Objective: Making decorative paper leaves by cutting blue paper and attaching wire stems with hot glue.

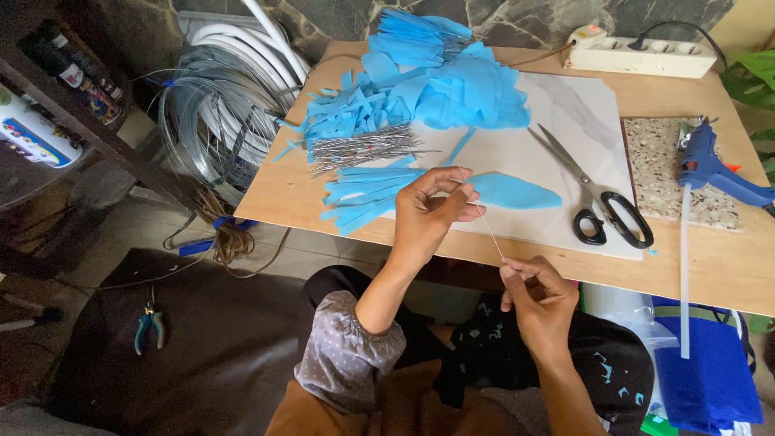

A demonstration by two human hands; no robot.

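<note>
Head view, packages and labels: at the far left a dark shelf [73, 121] carries a white container with a blue-and-colour label [28, 133] and dark bottles with small bright labels [77, 77]; print too small to tell.

Thin wire: a fine pale wire [487, 228] is stretched between both hands, just over the near edge of the counter [710, 266].

Wire axis: its long line runs on a slant, upper end toward the left hand, lower end toward the right hand and the person's lap.

Left hand: the left hand [428, 214] hovers over a long blue petal-shaped cutout [517, 192], fingers narrowed, pinching the wire's upper end.

Right hand: the right hand [537, 295] sits below the counter edge, fingers closed tight on the wire's lower end.

On the counter: a heap of blue cut strips [428, 81], a bundle of short silvery wire pieces [359, 148], black-handled scissors [597, 198] on a white board [581, 113], a blue glue gun [710, 165] on a speckled tile [658, 161], a white power strip [638, 55] at the back.

Floor: a large wire coil [214, 113] beside the counter, blue-handled pliers [149, 327] on a dark mat [186, 355].
</note>
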